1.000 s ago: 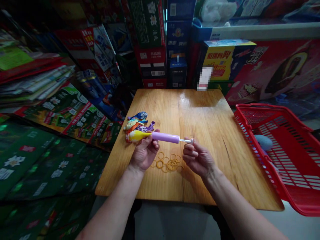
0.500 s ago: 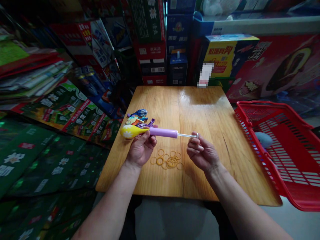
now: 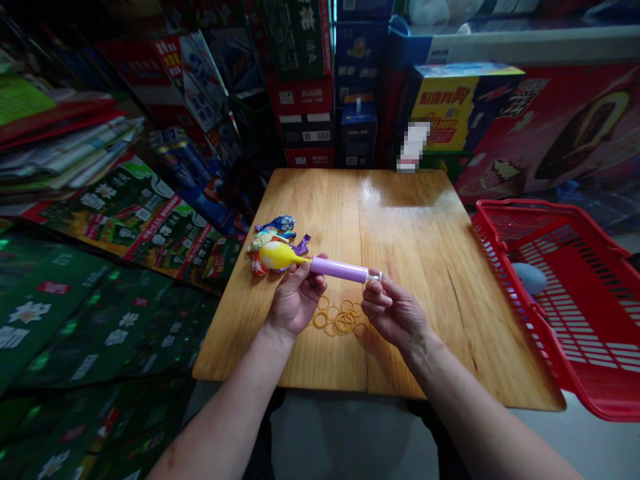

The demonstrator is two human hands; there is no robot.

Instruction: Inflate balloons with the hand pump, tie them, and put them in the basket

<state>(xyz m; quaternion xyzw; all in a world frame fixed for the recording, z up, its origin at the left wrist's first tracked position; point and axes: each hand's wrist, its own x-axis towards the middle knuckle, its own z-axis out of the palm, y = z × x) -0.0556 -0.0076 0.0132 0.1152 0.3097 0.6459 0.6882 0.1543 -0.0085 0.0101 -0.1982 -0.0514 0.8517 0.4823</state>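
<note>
My left hand (image 3: pixel 296 298) is closed around the nozzle end of a purple balloon pump (image 3: pixel 339 270), where the neck of a yellow balloon (image 3: pixel 278 255) with a pale print is fitted. The balloon is partly filled and points left. My right hand (image 3: pixel 395 308) grips the white pull handle at the pump's other end, with only a short stretch of rod showing. Below the pump, several tan rubber bands (image 3: pixel 344 321) lie in a loose heap on the table. Flat balloons (image 3: pixel 275 227) in blue, purple, orange and other colours are bunched behind the yellow one.
The work surface is a wooden table (image 3: pixel 400 233). At its right stands a red plastic basket (image 3: pixel 560 293) with a grey-blue rounded thing (image 3: pixel 530 277) inside. Green cartons (image 3: pixel 100 320) are stacked on the left, and more boxes (image 3: pixel 306 100) stand behind the table.
My right hand has pushed the handle left, so the pump's rod is mostly inside the barrel. My left hand, the pump and the balloon have shifted slightly right.
</note>
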